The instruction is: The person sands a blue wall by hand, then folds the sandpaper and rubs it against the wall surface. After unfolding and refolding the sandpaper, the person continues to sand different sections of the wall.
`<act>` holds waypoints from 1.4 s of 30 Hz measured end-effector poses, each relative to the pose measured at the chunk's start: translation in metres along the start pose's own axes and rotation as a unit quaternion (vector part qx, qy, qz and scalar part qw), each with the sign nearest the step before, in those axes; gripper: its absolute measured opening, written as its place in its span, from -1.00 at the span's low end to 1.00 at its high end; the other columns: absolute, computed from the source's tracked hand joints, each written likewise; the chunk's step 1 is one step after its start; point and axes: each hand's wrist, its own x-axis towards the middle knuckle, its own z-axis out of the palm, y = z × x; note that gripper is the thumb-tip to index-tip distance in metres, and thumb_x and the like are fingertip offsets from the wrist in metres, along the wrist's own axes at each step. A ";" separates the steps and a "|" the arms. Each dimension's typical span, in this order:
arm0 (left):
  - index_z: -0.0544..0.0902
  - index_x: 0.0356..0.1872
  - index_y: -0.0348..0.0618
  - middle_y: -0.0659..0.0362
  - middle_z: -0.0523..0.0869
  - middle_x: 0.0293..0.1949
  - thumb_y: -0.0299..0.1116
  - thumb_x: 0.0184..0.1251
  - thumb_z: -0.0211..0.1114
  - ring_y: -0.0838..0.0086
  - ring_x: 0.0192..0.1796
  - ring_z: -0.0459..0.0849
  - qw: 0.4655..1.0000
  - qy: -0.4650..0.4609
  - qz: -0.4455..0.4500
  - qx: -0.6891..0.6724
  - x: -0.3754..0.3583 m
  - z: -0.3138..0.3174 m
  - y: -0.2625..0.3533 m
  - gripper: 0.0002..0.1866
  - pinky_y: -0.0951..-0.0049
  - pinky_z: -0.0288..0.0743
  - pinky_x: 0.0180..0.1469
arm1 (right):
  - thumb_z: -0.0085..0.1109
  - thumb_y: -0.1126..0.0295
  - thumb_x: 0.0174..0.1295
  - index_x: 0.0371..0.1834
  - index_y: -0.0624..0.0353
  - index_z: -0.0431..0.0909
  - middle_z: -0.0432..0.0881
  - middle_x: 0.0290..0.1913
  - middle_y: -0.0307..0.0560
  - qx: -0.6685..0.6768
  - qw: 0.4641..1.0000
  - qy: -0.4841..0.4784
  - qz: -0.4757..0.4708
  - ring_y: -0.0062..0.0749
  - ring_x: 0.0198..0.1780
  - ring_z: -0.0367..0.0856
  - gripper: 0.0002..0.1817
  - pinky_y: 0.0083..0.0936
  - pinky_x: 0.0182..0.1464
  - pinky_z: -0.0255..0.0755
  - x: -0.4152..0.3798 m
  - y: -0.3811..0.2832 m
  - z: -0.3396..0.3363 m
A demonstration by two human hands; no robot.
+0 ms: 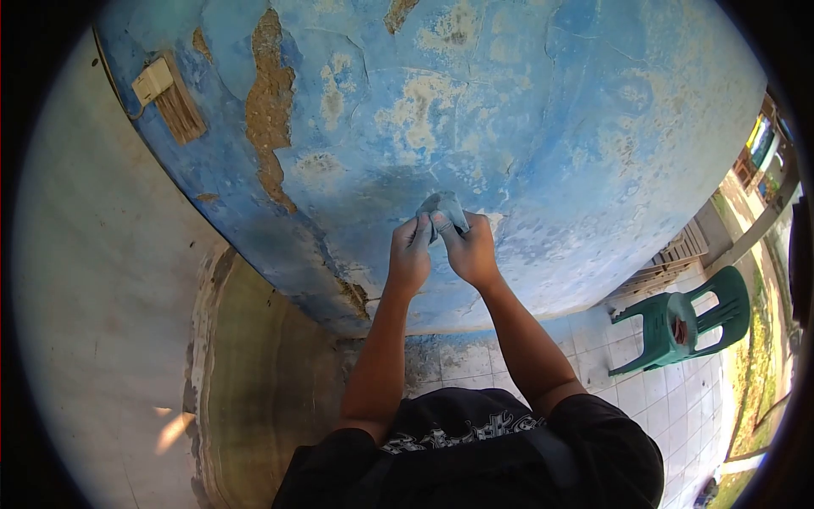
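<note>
Both hands meet in front of the peeling blue wall (577, 110), near the centre of the head view. A crumpled, dusty grey-blue cloth (443, 204) is pinched between them. My left hand (410, 253) grips its left side, and my right hand (471, 250) grips its right side, with the thumb pressed on it. Pale dust coats the fingers. Bare brown plaster (270, 102) shows in a long gap at the upper left of the wall.
A switch box (153, 81) on a wooden block (180, 110) is mounted at the upper left. The green plastic chair (653, 331) stands on white floor tiles (632, 394) at the right, with a small item on its seat. Wooden slats (678, 250) lie behind it.
</note>
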 end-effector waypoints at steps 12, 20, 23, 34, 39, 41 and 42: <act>0.64 -0.31 -0.29 0.34 0.36 -0.54 -0.02 0.88 0.03 0.61 -0.46 0.19 0.996 -0.044 -0.038 0.062 0.004 -0.013 0.012 -0.43 0.34 0.12 -0.37 | 0.35 0.13 0.61 -0.20 0.35 0.76 0.62 -0.57 -0.14 0.000 0.988 -0.054 0.146 -0.39 -0.55 0.47 -0.58 -0.34 -0.42 0.32 -0.002 0.033 -0.016; 0.68 -0.29 -0.28 0.29 0.50 -0.45 0.03 0.84 0.12 0.58 -0.37 0.32 0.990 -0.092 -0.107 0.020 -0.003 -0.018 -0.025 -0.44 0.37 0.20 -0.26 | 0.22 0.25 0.69 0.36 0.27 0.61 0.77 0.01 -0.15 0.418 0.894 0.044 0.152 -0.50 -0.21 0.69 -0.63 -0.46 -0.20 0.57 0.000 0.005 -0.013; 0.72 -0.27 -0.27 0.30 0.53 -0.42 0.00 0.80 0.21 0.58 -0.31 0.37 0.982 -0.102 -0.135 -0.080 -0.011 0.002 -0.026 -0.49 0.41 0.21 -0.21 | 0.20 0.27 0.69 0.36 0.31 0.66 0.82 0.05 -0.10 0.392 0.901 -0.019 0.185 -0.40 -0.13 0.79 -0.62 -0.39 -0.08 0.67 -0.010 0.033 -0.011; 0.05 0.81 -0.18 -0.23 0.50 0.55 -0.15 0.81 0.16 0.01 0.41 0.55 0.943 -0.070 0.207 0.253 -0.009 0.011 0.001 -0.23 0.08 0.35 0.52 | 0.13 0.21 0.70 -0.16 0.47 0.75 0.76 -0.39 0.29 -0.162 0.971 0.120 0.126 -0.24 -0.38 0.74 -0.54 -0.26 -0.25 0.54 -0.014 0.001 -0.013; 0.15 0.76 -0.29 -0.21 0.32 0.71 0.03 0.87 -0.08 0.03 0.77 0.22 0.826 -0.322 -0.400 0.232 -0.007 0.012 -0.023 -0.28 0.10 0.13 0.76 | 0.13 0.16 0.71 -0.27 0.48 0.72 0.68 -0.52 0.19 -0.177 0.976 0.095 0.089 -0.43 -0.49 0.53 -0.47 -0.26 -0.32 0.50 -0.017 0.003 -0.029; 0.24 0.72 -0.27 -0.12 0.46 0.62 0.06 0.87 -0.13 0.07 0.66 0.41 0.917 -0.211 -0.304 -0.151 -0.023 0.016 -0.059 -0.30 0.06 0.24 0.71 | 0.15 0.14 0.70 -0.35 0.47 0.70 0.63 -0.58 0.13 -0.150 0.977 0.100 0.111 -0.39 -0.55 0.49 -0.44 -0.23 -0.38 0.44 -0.022 0.006 -0.033; 0.24 0.72 -0.27 -0.12 0.46 0.62 0.06 0.87 -0.13 0.07 0.66 0.41 0.911 -0.221 -0.311 -0.155 -0.025 0.018 -0.054 -0.30 0.06 0.24 0.71 | 0.18 0.11 0.69 -0.43 0.46 0.68 0.58 -0.64 0.07 -0.117 0.980 0.093 0.133 -0.34 -0.62 0.44 -0.40 -0.20 -0.44 0.39 -0.028 0.003 -0.033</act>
